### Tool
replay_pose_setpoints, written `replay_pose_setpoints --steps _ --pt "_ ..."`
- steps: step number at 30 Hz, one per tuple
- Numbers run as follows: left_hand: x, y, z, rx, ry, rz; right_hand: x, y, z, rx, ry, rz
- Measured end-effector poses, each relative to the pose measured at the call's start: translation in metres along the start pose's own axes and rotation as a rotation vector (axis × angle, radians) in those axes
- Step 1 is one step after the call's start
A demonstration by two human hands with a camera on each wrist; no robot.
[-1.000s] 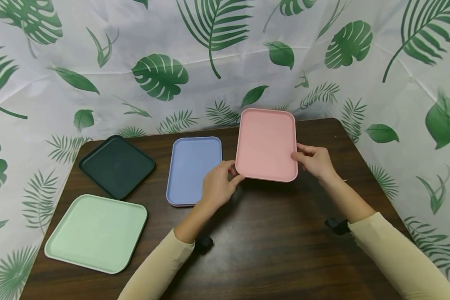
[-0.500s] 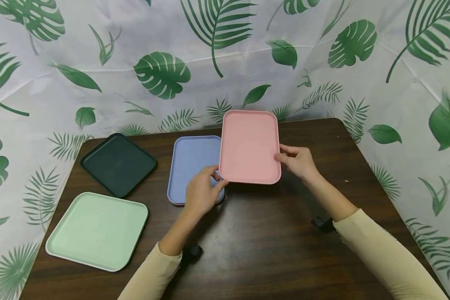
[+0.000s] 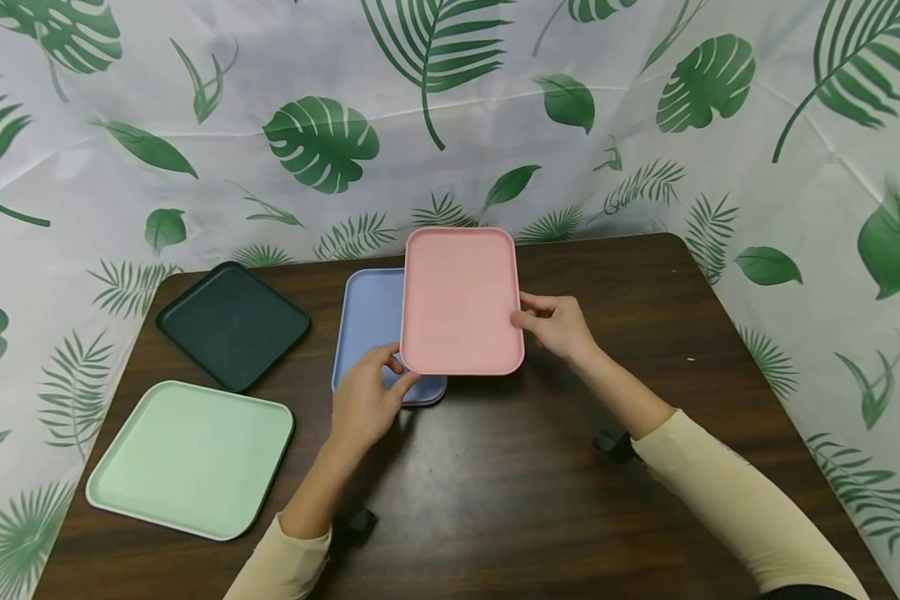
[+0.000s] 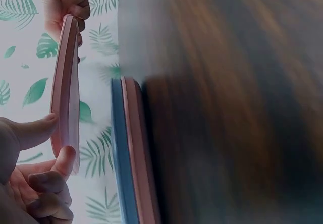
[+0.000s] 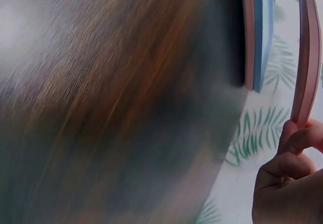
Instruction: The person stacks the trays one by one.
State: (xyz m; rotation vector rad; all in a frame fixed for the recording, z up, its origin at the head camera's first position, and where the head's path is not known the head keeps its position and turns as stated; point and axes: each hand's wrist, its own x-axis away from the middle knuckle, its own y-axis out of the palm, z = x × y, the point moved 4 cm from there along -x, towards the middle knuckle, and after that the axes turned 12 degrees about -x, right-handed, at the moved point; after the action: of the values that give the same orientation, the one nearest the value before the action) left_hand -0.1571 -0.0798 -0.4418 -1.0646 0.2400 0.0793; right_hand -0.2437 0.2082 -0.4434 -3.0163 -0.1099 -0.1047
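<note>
A pink rectangular tray [image 3: 461, 300] is held up above the table, partly over a blue tray [image 3: 371, 312]. My left hand [image 3: 365, 400] pinches its near left corner between thumb and fingers. On the right edge, my right hand [image 3: 562, 327] grips it with thumb on top and fingers beneath. The left wrist view shows a gap between the raised pink tray [image 4: 65, 88] and the stack below. In that stack the blue tray [image 4: 119, 148] lies on top of another pink tray [image 4: 139, 153].
A dark green tray [image 3: 232, 327] lies turned at an angle at the back left of the brown wooden table [image 3: 555, 475]. Nearer the front left is a light green tray [image 3: 191, 460], with a dark edge under its right side. A leaf-print cloth [image 3: 450, 100] hangs behind the table.
Both hands have carried the pink tray leftward and slightly nearer, from beside the blue tray to over its right part. The green trays have stayed in place.
</note>
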Motion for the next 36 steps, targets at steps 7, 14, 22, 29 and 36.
replay_pose_setpoints --steps 7,14,22,29,36 --pt "0.01 -0.009 -0.018 -0.033 -0.022 -0.002 -0.002 0.024 0.003 -0.008 0.016 -0.031" --pt "0.02 -0.016 -0.037 -0.032 -0.049 -0.008 -0.002 0.046 0.005 -0.003 0.034 -0.061" --pt "0.031 -0.023 -0.059 -0.018 -0.069 0.02 -0.002 0.072 0.01 0.015 0.024 -0.102" --pt "0.036 -0.03 -0.072 -0.04 -0.101 0.001 -0.002 0.091 0.013 0.025 0.007 -0.106" --pt "0.037 -0.031 -0.082 -0.052 -0.107 -0.013 -0.003 0.103 0.016 0.026 0.016 -0.089"
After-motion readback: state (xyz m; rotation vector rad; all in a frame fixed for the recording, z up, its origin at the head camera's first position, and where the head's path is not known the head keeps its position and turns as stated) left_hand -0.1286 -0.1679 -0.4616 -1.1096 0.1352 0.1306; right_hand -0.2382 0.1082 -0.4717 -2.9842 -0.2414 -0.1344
